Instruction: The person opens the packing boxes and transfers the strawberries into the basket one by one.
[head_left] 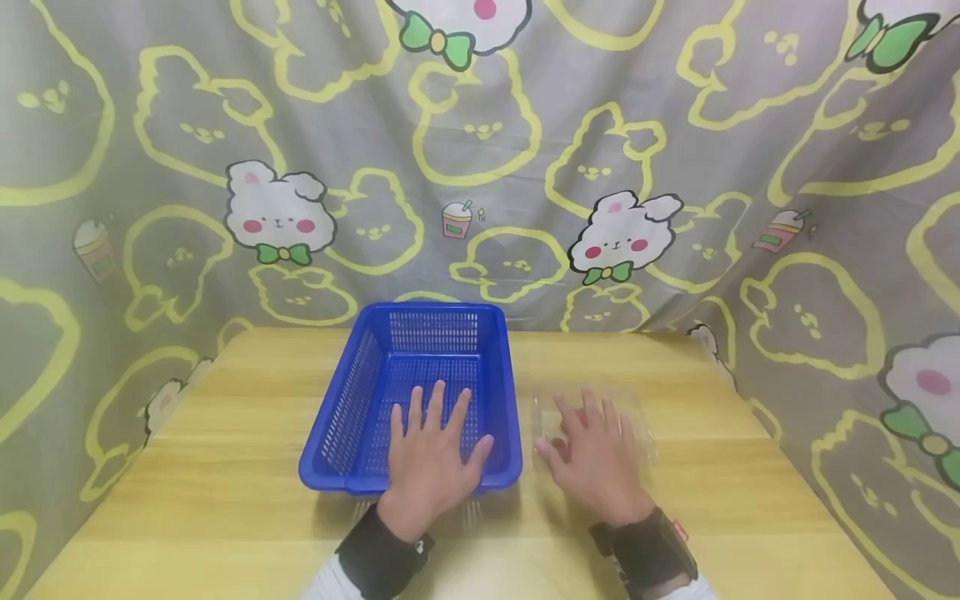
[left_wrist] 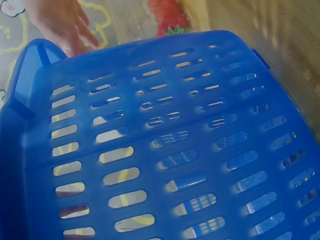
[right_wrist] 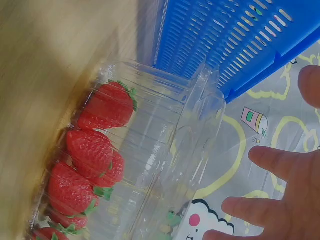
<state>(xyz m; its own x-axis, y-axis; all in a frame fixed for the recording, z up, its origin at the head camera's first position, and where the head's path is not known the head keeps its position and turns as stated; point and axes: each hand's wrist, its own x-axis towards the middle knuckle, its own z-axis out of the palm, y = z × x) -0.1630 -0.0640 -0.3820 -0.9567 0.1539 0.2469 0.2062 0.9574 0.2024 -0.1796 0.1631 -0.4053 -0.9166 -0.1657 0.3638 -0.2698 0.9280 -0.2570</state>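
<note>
My left hand (head_left: 430,467) is held palm down with its fingers spread, overlapping the near end of a blue plastic basket (head_left: 324,477). That basket's slotted wall (left_wrist: 145,122) fills most of the left wrist view. On the right, my other hand (head_left: 597,465) spreads its fingers above a clear plastic box (head_left: 645,427) and holds nothing. Several red strawberries (right_wrist: 107,106) with green leaves lie along the bottom of the box in the right wrist view. In that view the fingers (right_wrist: 270,162) stand apart from the box's clear side.
Both containers stand on a light wooden table (head_left: 225,467), the box close beside the basket's right wall. Grey cloth (head_left: 360,142) printed with yellow outlines and white rabbits hangs behind the table and along both sides.
</note>
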